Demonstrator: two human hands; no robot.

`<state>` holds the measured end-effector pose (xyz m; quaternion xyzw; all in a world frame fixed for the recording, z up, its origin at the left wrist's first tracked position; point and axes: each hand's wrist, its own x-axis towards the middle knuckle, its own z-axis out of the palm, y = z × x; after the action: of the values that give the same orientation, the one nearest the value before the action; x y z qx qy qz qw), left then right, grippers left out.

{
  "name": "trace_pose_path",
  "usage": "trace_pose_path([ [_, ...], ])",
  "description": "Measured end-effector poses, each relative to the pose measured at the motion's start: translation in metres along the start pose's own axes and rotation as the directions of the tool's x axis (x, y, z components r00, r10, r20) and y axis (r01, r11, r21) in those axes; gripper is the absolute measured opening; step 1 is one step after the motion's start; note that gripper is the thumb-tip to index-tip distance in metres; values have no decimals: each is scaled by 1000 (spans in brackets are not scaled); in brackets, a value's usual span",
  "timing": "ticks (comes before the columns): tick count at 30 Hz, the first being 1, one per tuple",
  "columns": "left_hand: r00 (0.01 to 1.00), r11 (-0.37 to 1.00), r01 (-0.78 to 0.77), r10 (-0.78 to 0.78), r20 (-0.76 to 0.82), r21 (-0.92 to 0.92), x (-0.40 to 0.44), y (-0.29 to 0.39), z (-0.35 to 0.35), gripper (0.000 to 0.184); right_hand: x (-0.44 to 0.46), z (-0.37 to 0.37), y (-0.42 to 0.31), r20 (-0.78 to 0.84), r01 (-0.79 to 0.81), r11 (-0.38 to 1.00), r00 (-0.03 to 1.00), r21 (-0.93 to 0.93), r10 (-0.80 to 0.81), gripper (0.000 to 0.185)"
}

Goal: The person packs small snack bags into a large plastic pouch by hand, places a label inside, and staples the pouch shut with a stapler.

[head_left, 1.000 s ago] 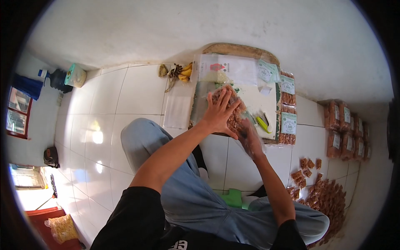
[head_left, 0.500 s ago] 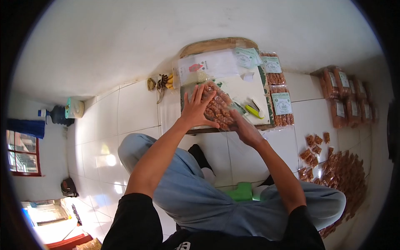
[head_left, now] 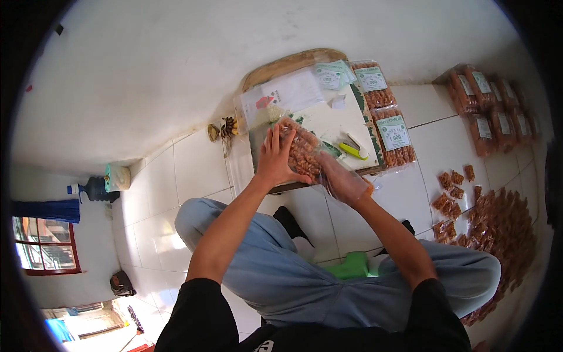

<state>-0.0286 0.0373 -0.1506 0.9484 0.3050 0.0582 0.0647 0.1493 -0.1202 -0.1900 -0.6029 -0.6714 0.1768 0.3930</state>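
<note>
Plastic bag (head_left: 302, 155) sat braced on the desk (head_left: 352, 124).
Left hand (head_left: 274, 163) had fingers (head_left: 275, 139) wide, probably steadying it; right hand (head_left: 340, 176) was inside, couldn't tell its grip.

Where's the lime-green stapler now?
Head view, right of centre: the lime-green stapler lies on the white rectangular tabletop, near its right edge, just beyond the person's right hand.
</note>
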Motion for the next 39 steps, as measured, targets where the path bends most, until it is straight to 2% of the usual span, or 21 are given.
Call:
trace_pose_path([
  [1, 1000, 1000, -6, 6, 1, 4, 0, 3, 0, 140, 0, 4, 3, -6, -1, 1000, 1000, 0, 1, 58],
  [4, 1000, 1000, 14, -14, -12, -1, -1, 10, 1, 141, 1, 20, 13, -33, -10, 987, 999, -163, 4, 62],
  [7, 999, 999, 38, -39, 15, 28, -1, 10, 2, 144, 2, 27, 13, -79, 66, 981, 993, -184, -82, 65],
  [10, 999, 999, 28, -29, 36, 20, -1, 8, 0, 146, 3, 20, 7, -149, 47, 996, 987, -81, -58, 61],
  [12, 990, 997, 72, -75, 117, 31, 0, 7, -2, 147, 3, 11, 5, -15, 15, 996, 1000, 89, -14, 55],
  [19, 990, 998, 64, -66, 125, 21, 1, 5, 0, 148, -8, 11, 17, -54, 44, 984, 998, 172, -36, 49],
  [22, 991, 998, 57, -59, 124, 18, 0, 5, 0, 149, -10, 23, 24, -91, 67, 990, 994, 125, -56, 51],
  [25, 990, 998, 62, -62, 127, 4, 0, 5, 0, 150, -10, 17, 16, -6, -55, 949, 998, 311, 60, 58],
  [28, 991, 998, 60, -61, 121, 12, -1, 5, 1, 150, -10, 12, 9, 33, -151, 930, 988, 334, 149, 64],
  [31, 989, 998, 60, -62, 132, 22, -1, 6, 1, 150, -5, 25, 16, -104, -61, 980, 991, 189, 82, 68],
  [37, 994, 999, 32, -34, 102, 20, -1, 4, 4, 150, -2, 16, 14, -78, -43, 969, 995, 245, 64, 66],
  [39, 995, 999, 28, -27, 97, -15, -1, 3, 4, 150, -2, 12, 15, 39, -92, 942, 996, 323, 84, 63],
])
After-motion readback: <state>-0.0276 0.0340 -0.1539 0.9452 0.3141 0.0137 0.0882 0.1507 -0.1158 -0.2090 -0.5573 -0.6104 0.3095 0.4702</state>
